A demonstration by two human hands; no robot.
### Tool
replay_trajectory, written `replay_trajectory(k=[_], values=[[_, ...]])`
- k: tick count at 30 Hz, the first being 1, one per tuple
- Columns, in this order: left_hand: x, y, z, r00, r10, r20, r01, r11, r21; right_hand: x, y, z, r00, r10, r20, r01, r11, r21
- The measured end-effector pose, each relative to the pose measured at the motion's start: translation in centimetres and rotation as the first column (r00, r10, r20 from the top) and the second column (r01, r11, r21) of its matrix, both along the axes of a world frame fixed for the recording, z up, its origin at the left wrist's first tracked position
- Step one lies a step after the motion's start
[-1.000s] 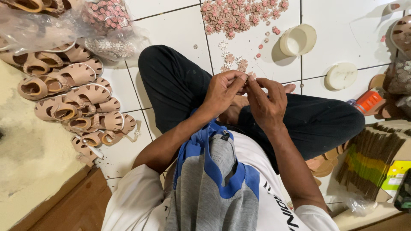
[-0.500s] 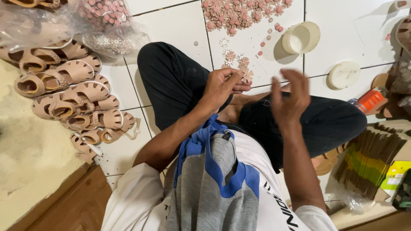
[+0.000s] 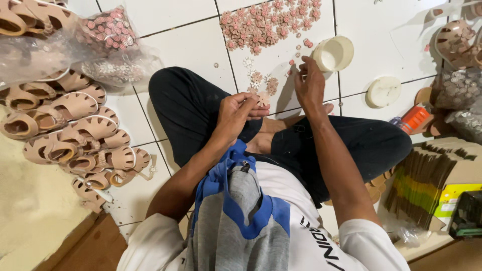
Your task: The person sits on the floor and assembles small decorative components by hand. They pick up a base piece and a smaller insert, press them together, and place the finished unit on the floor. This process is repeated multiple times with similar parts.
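Right hand has reached out to 12 o'clock, fingers pinching among loose pink flowers; left hand pinches one flower; best picked singly.

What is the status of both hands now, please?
Left hand pinches small pink flower-shaped piece. Right hand open, reaching over white tiled floor. Nothing blocking.

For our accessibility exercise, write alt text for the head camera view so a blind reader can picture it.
Seated cross-legged on white floor tiles, a person pinches a small pink flower piece in the left hand while the right hand reaches toward loose flower pieces beside a white cup. Tan sandals lie piled alongside.
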State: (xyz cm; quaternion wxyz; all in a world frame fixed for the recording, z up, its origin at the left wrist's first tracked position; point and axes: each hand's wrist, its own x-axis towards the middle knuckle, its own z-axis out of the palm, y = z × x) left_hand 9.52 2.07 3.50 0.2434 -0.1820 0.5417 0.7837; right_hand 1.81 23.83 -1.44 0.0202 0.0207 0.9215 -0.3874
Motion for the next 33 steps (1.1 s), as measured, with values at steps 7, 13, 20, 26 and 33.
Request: replay_trajectory(k=[7,13,20,26,33], values=[[0.0,-1.3,-0.7,0.999,0.028,-0.019,-0.028,0.999,-0.023,-0.6,-1.7,0.2,1.000,0.024,-0.012,-0.024,0.999,0.049],[0.0,-0.8,-0.6,1.000,-0.013,-0.020,0.012,0.998,-0.065,-0.5,-1.7,-0.3,0.980,0.161,-0.120,-0.142,0.978,0.154],[0.4,-0.7,-0.6,0.999,-0.005,-0.042,0.003,0.998,-0.060,0.5,-1.3,0.1,0.990,0.090,-0.108,-0.086,0.996,0.037],[0.9,-0.7,-0.7,0.999,-0.020,-0.042,0.018,0.999,-0.047,1.4,-1.2,0.5,0.998,0.030,-0.064,-0.035,0.996,-0.077],[1.0,-1.1,-0.4,0.999,-0.006,-0.041,0.004,0.998,-0.056,1.9,-1.9,-0.4,0.961,0.224,-0.161,-0.209,0.972,0.106]])
